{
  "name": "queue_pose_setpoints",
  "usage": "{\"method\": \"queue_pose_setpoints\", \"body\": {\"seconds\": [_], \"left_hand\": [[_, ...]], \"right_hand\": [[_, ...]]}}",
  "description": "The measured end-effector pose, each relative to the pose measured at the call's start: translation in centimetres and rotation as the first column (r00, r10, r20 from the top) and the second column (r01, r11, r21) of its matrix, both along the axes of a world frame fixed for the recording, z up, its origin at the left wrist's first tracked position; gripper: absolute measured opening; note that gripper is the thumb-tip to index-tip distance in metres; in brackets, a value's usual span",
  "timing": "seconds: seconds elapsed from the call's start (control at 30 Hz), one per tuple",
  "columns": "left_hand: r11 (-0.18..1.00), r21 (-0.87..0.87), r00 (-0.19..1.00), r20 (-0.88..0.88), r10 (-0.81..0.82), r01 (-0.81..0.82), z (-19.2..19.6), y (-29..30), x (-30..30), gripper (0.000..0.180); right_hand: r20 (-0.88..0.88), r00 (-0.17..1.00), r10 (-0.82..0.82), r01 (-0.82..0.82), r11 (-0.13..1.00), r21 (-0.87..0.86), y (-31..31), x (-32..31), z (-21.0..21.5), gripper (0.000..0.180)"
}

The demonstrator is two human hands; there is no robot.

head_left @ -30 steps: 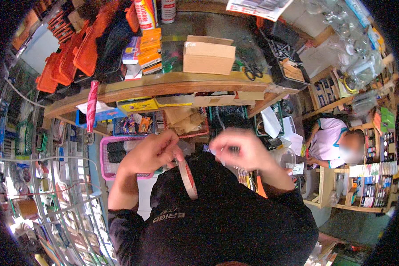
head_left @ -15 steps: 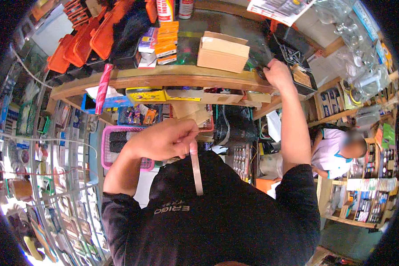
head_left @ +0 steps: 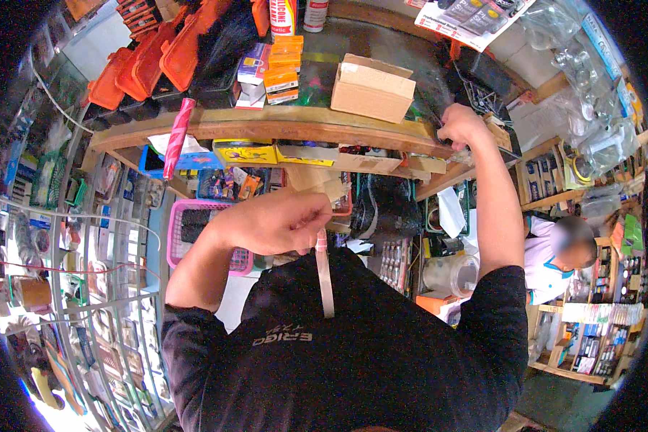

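My left hand (head_left: 284,222) is closed in front of my chest, its fingers curled inward. From those fingers hangs a narrow pale strip (head_left: 325,284), pinkish at its top, lying against my black shirt. My right hand (head_left: 462,127) reaches to the far right, over the edge of the wooden counter (head_left: 281,129). Its fingers are bent together, and what they hold, if anything, cannot be made out. Right beside it is a dark tray (head_left: 493,108) with metal pieces in it. An opened cardboard box (head_left: 373,90) stands on the counter to the left of that hand.
Orange-lidded bins (head_left: 140,72), small orange boxes (head_left: 284,68) and a red roll (head_left: 178,138) are along the counter. Below are a yellow box (head_left: 245,153) and a pink basket (head_left: 171,237). Another person (head_left: 551,252) is at the right, near shelves.
My right hand has drawn slightly back from the dark tray and turned, its fingers curled. The left hand keeps its hold on the strip. The view has shifted a little.
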State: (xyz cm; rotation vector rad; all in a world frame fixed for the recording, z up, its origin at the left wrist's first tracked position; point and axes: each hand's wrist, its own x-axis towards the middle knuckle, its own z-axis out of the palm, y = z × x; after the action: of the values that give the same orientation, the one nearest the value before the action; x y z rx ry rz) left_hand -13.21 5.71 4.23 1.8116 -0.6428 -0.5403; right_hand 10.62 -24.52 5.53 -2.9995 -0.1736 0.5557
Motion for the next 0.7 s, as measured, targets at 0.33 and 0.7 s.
{"method": "queue_pose_setpoints", "body": {"seconds": [0.33, 0.7], "left_hand": [[0.995, 0.063, 0.996, 0.036, -0.082, 0.08, -0.1, -0.2, 1.3, 0.016], [0.986, 0.079, 0.989, 0.012, -0.15, 0.149, -0.1, -1.5, 1.9, 0.019]], "right_hand": [[-0.4, 0.875, 0.274, -0.008, 0.832, 0.554, -7.1, -8.5, 3.4, 0.046], [-0.471, 0.385, 0.794, -0.489, 0.608, 0.625, -0.9, -15.7, 3.2, 0.053]]}}
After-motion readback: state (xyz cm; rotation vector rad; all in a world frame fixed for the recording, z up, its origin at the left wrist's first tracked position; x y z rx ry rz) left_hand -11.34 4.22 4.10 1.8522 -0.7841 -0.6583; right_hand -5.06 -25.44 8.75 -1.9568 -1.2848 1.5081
